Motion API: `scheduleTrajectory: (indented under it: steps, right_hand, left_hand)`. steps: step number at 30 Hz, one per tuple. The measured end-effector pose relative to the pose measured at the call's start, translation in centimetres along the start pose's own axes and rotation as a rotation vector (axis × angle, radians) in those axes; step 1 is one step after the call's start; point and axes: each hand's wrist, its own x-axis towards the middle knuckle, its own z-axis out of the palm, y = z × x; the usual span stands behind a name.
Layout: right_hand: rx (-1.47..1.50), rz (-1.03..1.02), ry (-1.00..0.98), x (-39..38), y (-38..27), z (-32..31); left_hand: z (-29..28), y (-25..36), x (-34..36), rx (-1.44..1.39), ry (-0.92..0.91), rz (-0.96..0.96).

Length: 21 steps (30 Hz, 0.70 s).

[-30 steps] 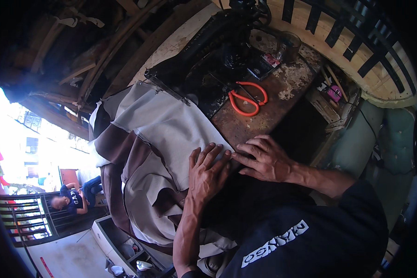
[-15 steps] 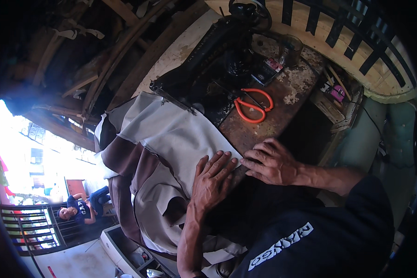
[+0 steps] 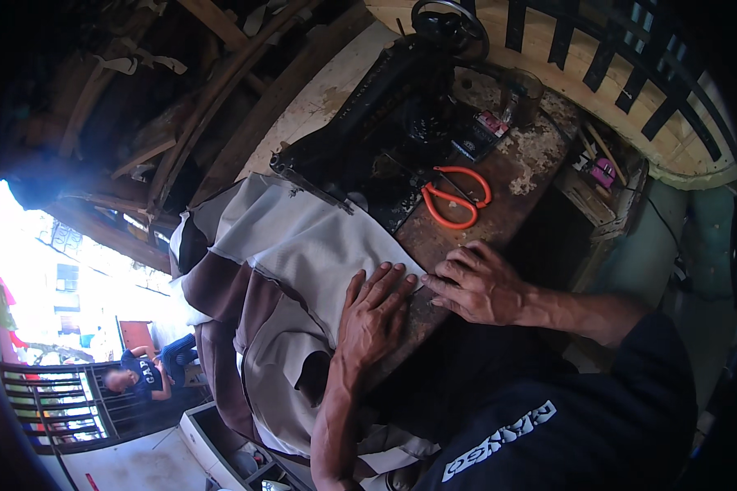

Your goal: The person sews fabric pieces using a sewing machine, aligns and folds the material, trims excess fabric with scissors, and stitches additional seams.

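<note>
My left hand (image 3: 373,319) lies flat, fingers a little apart, on pale grey fabric (image 3: 307,254) with brown pieces (image 3: 213,290) bunched beside it. At the fabric's corner my right hand (image 3: 475,286) has curled fingers, thumb and forefinger pinching the edge on the rusty table top (image 3: 524,188). The fabric runs back to an old black sewing machine (image 3: 368,114). Orange-handled scissors (image 3: 454,204) lie on the table above my right hand, near a small dark packet (image 3: 475,139).
A glass jar (image 3: 520,102) stands at the back; an open drawer (image 3: 590,200) holds small tools. A slatted wooden panel (image 3: 598,57) is behind, timber pieces (image 3: 188,106) upper left. Another person (image 3: 151,368) reclines by a railing (image 3: 49,397) at left, beyond a white tray (image 3: 201,430).
The scene has shifted down and right in the picture. My hands keep much the same pose at the fabric edge, my right fingers slightly moved.
</note>
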Motion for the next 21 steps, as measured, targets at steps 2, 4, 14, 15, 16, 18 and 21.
scheduleTrajectory:
  steps: [2,4,14,15,16,18,21]
  right_hand:
    - [-0.002,-0.010,-0.019,0.6,0.2,0.2]
    - [-0.002,-0.014,-0.038,0.6,0.6,0.2]
    - [-0.018,-0.010,-0.065,1.7,1.8,1.4]
    - [-0.021,-0.007,-0.063,1.7,1.8,1.5]
    - [-0.042,-0.004,-0.044,1.8,1.8,1.6]
    - [-0.065,-0.004,-0.026,2.1,1.9,1.8]
    - [0.005,0.029,-0.099,2.8,2.0,2.3]
  left_hand:
    - [-0.2,-0.3,0.1,0.001,-0.005,-0.020]
    - [0.0,-0.4,0.6,0.000,0.003,-0.014]
    - [0.1,-1.5,2.1,0.030,0.021,-0.009]
    - [0.0,-1.6,2.2,0.038,0.016,-0.011]
    - [0.0,-1.7,2.3,0.037,0.017,-0.008]
    - [-0.1,-1.8,2.5,0.038,0.022,-0.017]
    - [-0.8,-2.5,2.4,0.046,-0.005,-0.015]
